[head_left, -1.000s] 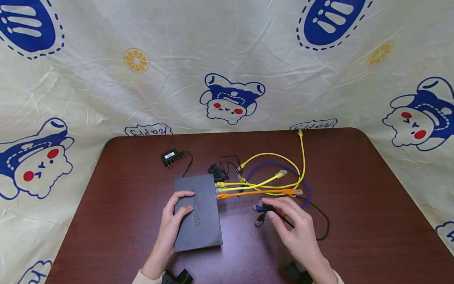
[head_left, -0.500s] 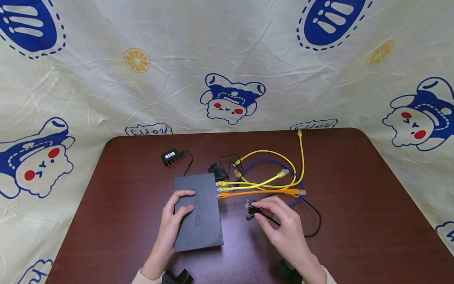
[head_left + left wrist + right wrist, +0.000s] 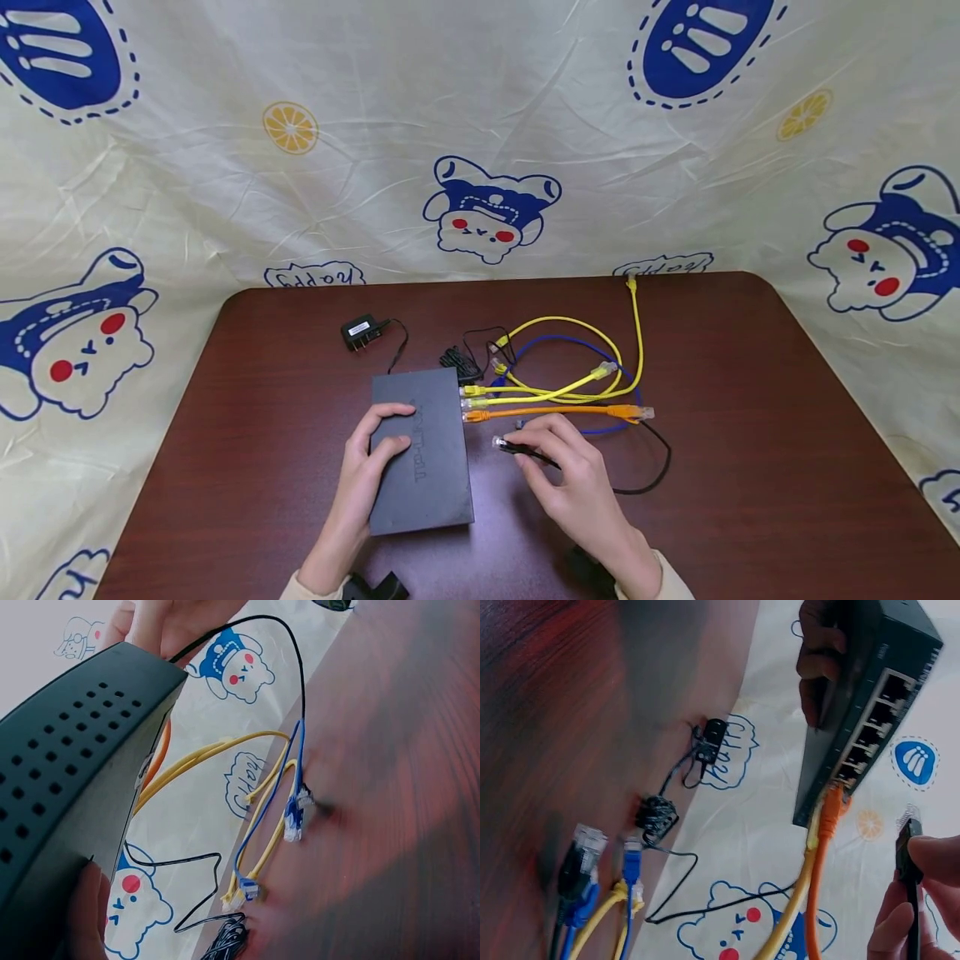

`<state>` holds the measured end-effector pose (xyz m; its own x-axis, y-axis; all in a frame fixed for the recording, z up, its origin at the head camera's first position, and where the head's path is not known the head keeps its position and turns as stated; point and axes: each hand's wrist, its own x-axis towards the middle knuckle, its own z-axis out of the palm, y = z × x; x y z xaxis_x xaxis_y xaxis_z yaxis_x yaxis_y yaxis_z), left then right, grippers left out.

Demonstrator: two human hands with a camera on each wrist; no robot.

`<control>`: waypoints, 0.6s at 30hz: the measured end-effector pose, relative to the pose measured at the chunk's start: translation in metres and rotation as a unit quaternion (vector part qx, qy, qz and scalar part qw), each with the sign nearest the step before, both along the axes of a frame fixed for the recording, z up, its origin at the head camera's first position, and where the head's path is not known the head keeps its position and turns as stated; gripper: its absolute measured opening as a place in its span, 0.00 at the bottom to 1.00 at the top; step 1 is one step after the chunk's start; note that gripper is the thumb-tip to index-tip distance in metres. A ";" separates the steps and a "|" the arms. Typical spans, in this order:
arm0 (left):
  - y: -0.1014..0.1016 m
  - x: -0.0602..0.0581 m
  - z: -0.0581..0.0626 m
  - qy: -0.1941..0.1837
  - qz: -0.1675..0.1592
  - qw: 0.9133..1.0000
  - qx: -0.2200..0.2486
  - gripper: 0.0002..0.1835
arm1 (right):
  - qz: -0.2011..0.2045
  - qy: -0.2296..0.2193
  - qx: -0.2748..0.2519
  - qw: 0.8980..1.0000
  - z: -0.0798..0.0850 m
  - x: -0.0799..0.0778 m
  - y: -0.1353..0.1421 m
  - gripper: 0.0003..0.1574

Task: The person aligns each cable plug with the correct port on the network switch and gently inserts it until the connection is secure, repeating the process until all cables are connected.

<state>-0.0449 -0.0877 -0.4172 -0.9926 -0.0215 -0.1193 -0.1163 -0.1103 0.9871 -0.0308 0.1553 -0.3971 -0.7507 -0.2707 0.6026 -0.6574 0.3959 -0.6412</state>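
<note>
The left hand grips the dark box over the surface, nearer its left edge than its right. The right hand pinches the black plug near the box's holes. It seems best to keep the box steady, line the plug up straight, and push gently.

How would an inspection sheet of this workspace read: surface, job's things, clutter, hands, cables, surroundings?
Surface: dark reddish-brown tabletop, glossy.
Job's things: dark ported box; black cable.
Clutter: black power adapter; bundled cord.
Hands: left hand grips the dark ported box; right hand pinches the black cable near one end.
Cables: orange cable and yellow cables run to the dark ported box; blue cable loops among them.
Surroundings: pale printed sheet behind the tabletop.
</note>
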 end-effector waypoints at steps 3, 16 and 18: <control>0.000 0.000 0.000 -0.001 0.001 1.000 -0.004 0.18 | 0.005 0.013 0.001 1.000 -0.002 -0.004 -0.003 0.23; -0.001 0.000 0.001 0.006 -0.012 1.000 -0.004 0.17 | 0.008 0.079 0.042 0.996 -0.006 -0.016 -0.007 0.21; -0.001 0.000 0.002 0.008 -0.013 1.000 -0.010 0.17 | 0.006 0.081 0.049 0.996 -0.008 -0.016 -0.008 0.20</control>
